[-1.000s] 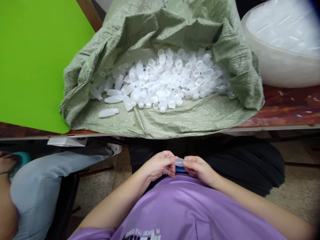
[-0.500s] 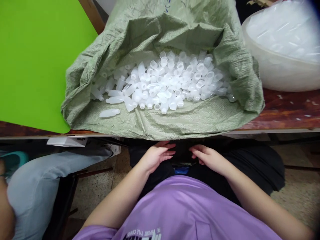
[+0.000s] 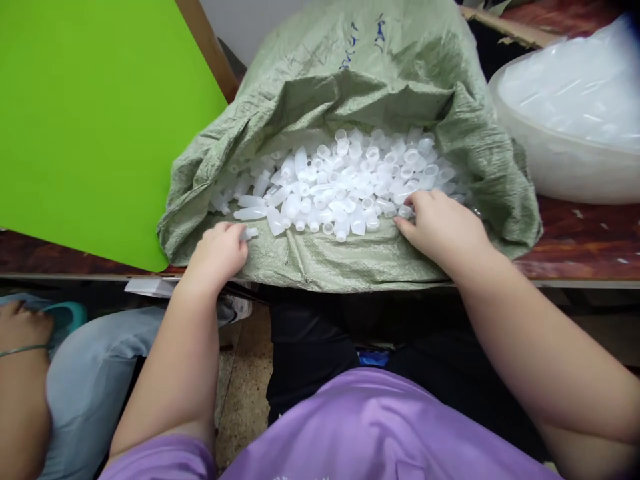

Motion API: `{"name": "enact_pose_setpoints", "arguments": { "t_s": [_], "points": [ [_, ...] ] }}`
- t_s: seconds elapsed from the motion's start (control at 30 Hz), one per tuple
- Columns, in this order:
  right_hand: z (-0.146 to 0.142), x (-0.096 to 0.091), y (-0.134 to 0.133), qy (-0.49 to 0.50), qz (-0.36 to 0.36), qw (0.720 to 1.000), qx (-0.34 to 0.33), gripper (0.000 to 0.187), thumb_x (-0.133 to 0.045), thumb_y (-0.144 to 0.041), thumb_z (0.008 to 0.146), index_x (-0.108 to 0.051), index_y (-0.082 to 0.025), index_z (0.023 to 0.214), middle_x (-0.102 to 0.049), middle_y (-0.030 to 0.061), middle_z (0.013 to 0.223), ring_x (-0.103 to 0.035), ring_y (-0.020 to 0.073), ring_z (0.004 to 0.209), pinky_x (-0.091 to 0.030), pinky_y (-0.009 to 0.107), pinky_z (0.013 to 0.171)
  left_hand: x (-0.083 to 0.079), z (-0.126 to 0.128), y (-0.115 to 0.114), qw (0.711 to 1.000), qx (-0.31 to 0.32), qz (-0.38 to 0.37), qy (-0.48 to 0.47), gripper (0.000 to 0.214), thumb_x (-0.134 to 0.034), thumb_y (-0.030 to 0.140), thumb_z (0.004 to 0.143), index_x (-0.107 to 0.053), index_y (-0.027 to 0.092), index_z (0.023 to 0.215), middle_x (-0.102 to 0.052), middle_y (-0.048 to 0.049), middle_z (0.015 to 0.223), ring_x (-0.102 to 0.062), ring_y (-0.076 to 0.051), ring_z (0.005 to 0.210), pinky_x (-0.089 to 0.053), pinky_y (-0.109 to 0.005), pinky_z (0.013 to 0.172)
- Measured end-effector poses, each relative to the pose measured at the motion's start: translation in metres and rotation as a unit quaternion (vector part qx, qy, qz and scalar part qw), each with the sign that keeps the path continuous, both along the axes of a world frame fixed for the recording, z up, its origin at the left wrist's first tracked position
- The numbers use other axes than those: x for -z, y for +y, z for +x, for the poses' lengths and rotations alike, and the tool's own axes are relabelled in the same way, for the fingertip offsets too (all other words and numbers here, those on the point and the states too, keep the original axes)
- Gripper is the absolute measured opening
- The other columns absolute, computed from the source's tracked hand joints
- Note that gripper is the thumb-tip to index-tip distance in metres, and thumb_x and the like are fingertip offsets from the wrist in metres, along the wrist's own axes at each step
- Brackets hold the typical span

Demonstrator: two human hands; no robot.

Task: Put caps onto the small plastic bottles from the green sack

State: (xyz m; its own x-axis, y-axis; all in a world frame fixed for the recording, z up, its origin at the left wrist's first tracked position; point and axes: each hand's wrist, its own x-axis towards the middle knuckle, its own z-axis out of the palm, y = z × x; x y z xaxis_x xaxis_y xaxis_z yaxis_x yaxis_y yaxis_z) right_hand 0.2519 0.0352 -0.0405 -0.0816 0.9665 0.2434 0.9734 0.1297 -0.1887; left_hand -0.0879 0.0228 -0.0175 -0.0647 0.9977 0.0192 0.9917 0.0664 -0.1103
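Observation:
A pile of small translucent white plastic bottles (image 3: 345,190) lies in the mouth of a green woven sack (image 3: 345,263). My left hand (image 3: 217,253) is at the sack's front left, fingers curled over a single small bottle (image 3: 251,233) whose neck sticks out beside them. Its palm side is hidden. At the right end of the pile, my right hand (image 3: 443,223) rests palm down, thumb and fingers apart, fingertips against the nearest bottles. Nothing shows gripped in it.
A large whitish tub (image 3: 575,160) heaped with white pieces stands on the right of the red-brown table (image 3: 590,247). A bright green board (image 3: 100,133) lies left of the sack. Another person's hand (image 3: 25,327) and jeans-clad leg are at lower left.
Both hands have risen from my lap, below the table edge, onto the sack. The left has moved left to the lone bottle, the right to the pile's right end. The view has shifted.

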Motion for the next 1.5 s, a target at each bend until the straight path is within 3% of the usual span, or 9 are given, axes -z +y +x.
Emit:
{"name": "enact_pose_setpoints", "arguments": {
  "t_s": [0.23,0.4,0.6,0.8,0.9,1.07,1.17,1.33,1.5],
  "points": [
    [0.004,0.007,0.011,-0.006,-0.035,0.999,0.018,0.033,-0.051,-0.041,0.077,-0.055,-0.013,0.095,-0.060,0.0139,0.088,-0.056,0.0238,0.070,-0.042,0.035,0.058,0.006,0.007,0.001,1.000,-0.013,0.000,-0.011,0.040,-0.042,0.022,0.078,-0.052,0.016,0.116,-0.056,-0.0155,0.110,-0.056,-0.031,0.096,-0.044,-0.041,0.081],
    [-0.001,-0.006,-0.029,0.214,-0.001,0.973,-0.087,0.032,-0.056,-0.036,0.078,-0.053,-0.018,0.104,-0.061,0.0073,0.089,-0.058,0.0176,0.073,-0.047,0.032,0.067,0.002,0.041,-0.038,0.957,0.065,0.057,-0.277,0.036,-0.046,0.022,0.077,-0.052,0.019,0.112,-0.058,-0.0061,0.108,-0.057,-0.021,0.091,-0.045,-0.029,0.077],
    [-0.030,-0.003,-0.081,0.339,-0.030,0.878,-0.338,0.024,-0.056,-0.026,0.083,-0.057,-0.023,0.107,-0.065,0.0058,0.097,-0.062,0.0172,0.089,-0.050,0.031,0.079,0.000,0.100,-0.082,0.849,0.188,-0.097,-0.484,0.027,-0.053,0.023,0.076,-0.061,0.019,0.101,-0.063,-0.0048,0.097,-0.058,-0.019,0.086,-0.043,-0.027,0.079],
    [-0.022,-0.001,-0.097,0.268,-0.064,0.834,-0.478,0.031,-0.046,-0.017,0.088,-0.056,-0.024,0.116,-0.065,0.0054,0.110,-0.060,0.0149,0.101,-0.050,0.027,0.084,0.012,0.119,-0.082,0.804,0.124,-0.364,-0.454,0.023,-0.061,0.038,0.065,-0.059,0.015,0.069,-0.056,0.0025,0.060,-0.049,-0.010,0.054,-0.034,-0.018,0.047],
    [-0.016,0.006,-0.105,0.202,-0.096,0.833,-0.506,0.034,-0.041,-0.017,0.090,-0.055,-0.025,0.119,-0.063,0.0067,0.115,-0.059,0.0189,0.105,-0.051,0.033,0.085,0.019,0.120,-0.080,0.784,0.134,-0.465,-0.388,0.020,-0.063,0.034,0.059,-0.059,0.016,0.067,-0.056,0.0039,0.057,-0.047,-0.008,0.049,-0.032,-0.018,0.044],
    [-0.017,0.030,-0.110,0.271,-0.179,0.830,-0.454,0.026,-0.045,-0.017,0.088,-0.061,-0.021,0.108,-0.065,0.0061,0.105,-0.062,0.0116,0.094,-0.052,0.023,0.078,0.033,0.123,-0.080,0.768,0.122,-0.492,-0.391,0.020,-0.063,0.034,0.061,-0.061,0.018,0.072,-0.057,0.0041,0.060,-0.048,-0.009,0.050,-0.033,-0.018,0.045],
    [-0.016,0.035,-0.113,0.240,-0.157,0.822,-0.493,0.027,-0.044,-0.018,0.089,-0.058,-0.019,0.112,-0.065,0.0088,0.108,-0.061,0.0133,0.096,-0.052,0.025,0.078,0.040,0.122,-0.077,0.712,0.146,-0.549,-0.414,0.021,-0.069,0.035,0.058,-0.061,0.019,0.069,-0.055,0.0054,0.058,-0.045,-0.008,0.049,-0.033,-0.019,0.046],
    [-0.010,0.020,-0.119,0.149,-0.064,0.803,-0.574,0.029,-0.043,-0.017,0.089,-0.060,-0.023,0.112,-0.063,0.0086,0.114,-0.060,0.0189,0.103,-0.053,0.033,0.082,0.050,0.123,-0.071,0.534,0.132,-0.697,-0.461,0.022,-0.068,0.031,0.057,-0.051,0.019,0.050,-0.038,0.0065,0.039,-0.029,-0.006,0.035,-0.018,-0.022,0.035],
    [-0.012,0.018,-0.111,0.190,-0.160,0.841,-0.481,0.028,-0.045,-0.031,0.089,-0.060,-0.024,0.112,-0.067,0.0068,0.104,-0.063,0.0171,0.090,-0.052,0.028,0.073,0.049,0.128,-0.067,0.521,0.126,-0.682,-0.498,0.031,-0.070,0.035,0.057,-0.046,0.018,0.046,-0.035,0.0067,0.036,-0.025,-0.005,0.033,-0.015,-0.023,0.035]
  ]
}}
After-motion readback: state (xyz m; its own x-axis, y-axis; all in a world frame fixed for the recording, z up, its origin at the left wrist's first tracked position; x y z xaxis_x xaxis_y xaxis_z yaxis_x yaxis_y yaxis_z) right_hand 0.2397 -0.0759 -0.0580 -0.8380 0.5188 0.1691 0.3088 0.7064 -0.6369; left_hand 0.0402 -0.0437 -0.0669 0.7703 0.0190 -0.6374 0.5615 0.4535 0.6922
